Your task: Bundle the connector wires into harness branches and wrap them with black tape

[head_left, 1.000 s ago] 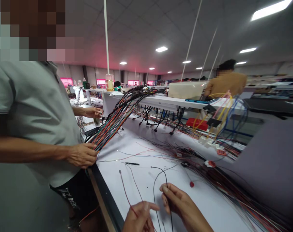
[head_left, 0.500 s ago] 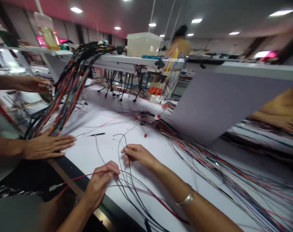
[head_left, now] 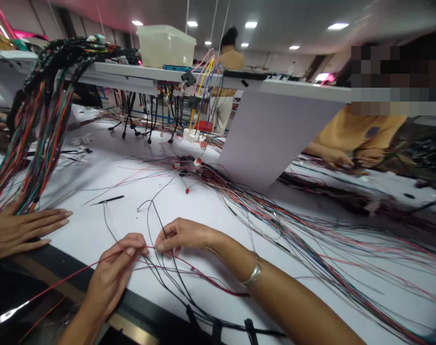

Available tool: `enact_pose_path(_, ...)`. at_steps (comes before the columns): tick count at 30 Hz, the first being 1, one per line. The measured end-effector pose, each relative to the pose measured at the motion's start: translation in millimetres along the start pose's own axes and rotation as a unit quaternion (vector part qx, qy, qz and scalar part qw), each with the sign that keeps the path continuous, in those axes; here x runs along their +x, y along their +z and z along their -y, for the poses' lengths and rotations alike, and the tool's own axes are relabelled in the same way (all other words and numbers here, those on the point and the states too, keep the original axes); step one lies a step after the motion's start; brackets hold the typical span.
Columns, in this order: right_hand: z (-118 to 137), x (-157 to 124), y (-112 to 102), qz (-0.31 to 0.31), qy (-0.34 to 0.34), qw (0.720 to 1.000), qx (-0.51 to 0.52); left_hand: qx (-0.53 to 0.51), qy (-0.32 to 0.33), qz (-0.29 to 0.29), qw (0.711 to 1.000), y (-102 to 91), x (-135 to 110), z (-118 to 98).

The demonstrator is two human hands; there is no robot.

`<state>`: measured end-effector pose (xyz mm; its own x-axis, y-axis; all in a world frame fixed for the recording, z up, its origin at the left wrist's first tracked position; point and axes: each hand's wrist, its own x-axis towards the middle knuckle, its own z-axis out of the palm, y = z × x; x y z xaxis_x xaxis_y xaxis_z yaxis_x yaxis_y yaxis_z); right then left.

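A red wire (head_left: 64,276) runs across my left hand (head_left: 115,268), whose fingers are closed on it. Its lower-left end carries a pale, blurred tip (head_left: 14,310) beyond the table edge. My right hand (head_left: 183,235) pinches the same wire just right of the left fingertips; the two hands are nearly touching. Several black wires (head_left: 183,282) pass beneath and beside the right hand, one looping up past its fingers to a small terminal (head_left: 138,209). Black tape wraps (head_left: 191,316) bind these wires near the front edge. A thin grey wire (head_left: 108,223) reaches toward my left hand.
A co-worker's hand (head_left: 27,232) lies flat at left, beside a hanging wire bundle (head_left: 41,129). A black pen-like tool (head_left: 110,200) lies on the white table (head_left: 95,177). Long loose wires (head_left: 311,244) spread along the right. Another person in yellow (head_left: 361,139) works across the table.
My view has shifted right, so things appear farther left. My right hand has come down to my left hand and now pinches the red wire.
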<state>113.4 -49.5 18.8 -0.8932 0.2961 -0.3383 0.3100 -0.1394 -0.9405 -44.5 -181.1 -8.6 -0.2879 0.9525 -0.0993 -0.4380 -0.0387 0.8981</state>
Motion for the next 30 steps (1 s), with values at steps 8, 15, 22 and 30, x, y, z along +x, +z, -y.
enact_pose_path(8, 2, -48, 0, -0.282, -0.055, 0.920, -0.268, 0.017, -0.045, -0.050, 0.998, 2.1, 13, -4)
enact_pose_path(15, -38, -120, 30, -0.300, 0.028, 0.878, -0.372, 0.014, -0.059, -0.066, 0.996, 7.0, 26, -4)
enact_pose_path(22, -71, -119, 22, -0.302, -0.008, 0.950, -0.080, 0.077, -0.067, -0.058, 0.993, 2.8, 31, -10)
enact_pose_path(30, -85, -110, 16, -0.397, -0.040, 0.907, 0.134, -0.031, -0.167, -0.082, 0.982, -8.7, 30, -15)
